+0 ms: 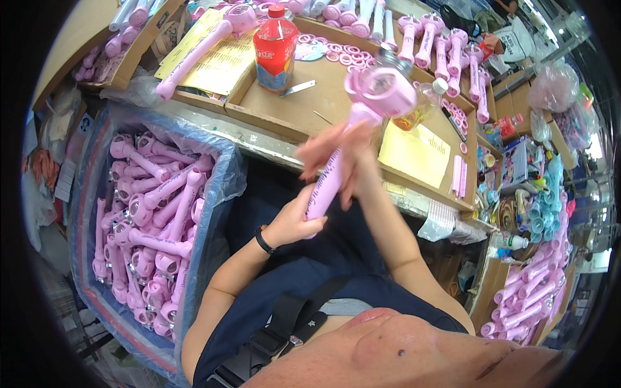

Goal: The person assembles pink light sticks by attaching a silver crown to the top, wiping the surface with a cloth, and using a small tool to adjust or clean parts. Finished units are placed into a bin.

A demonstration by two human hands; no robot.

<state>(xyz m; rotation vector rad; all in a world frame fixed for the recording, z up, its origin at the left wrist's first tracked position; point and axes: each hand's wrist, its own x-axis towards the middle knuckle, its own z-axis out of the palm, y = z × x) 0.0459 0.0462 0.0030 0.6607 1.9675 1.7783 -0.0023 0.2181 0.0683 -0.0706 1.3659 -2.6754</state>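
Observation:
A pink toy wand (pixel 330 174) with dark lettering along its shaft slants up in front of me. Its round, bulky head (pixel 386 90) has a clear window and points away to the right. Wrapped round the lower shaft is my left hand (pixel 294 216), with a black band on its wrist. Higher up, just below the head, my right hand (pixel 352 158) lies against the shaft. Motion smears its fingers, so I cannot make out how firmly they close. Behind the wand stands a shallow cardboard tray (pixel 284 113) on the bench.
A blue-lined bin (pixel 223 174) of similar pink wands stands at my left. In the tray are a red-capped bottle (pixel 275 48), pink rings (pixel 349 55) and yellow paper (pixel 414 154). More wands (pixel 427 42) lie along the back. A box at right holds further pink pieces (pixel 530 291).

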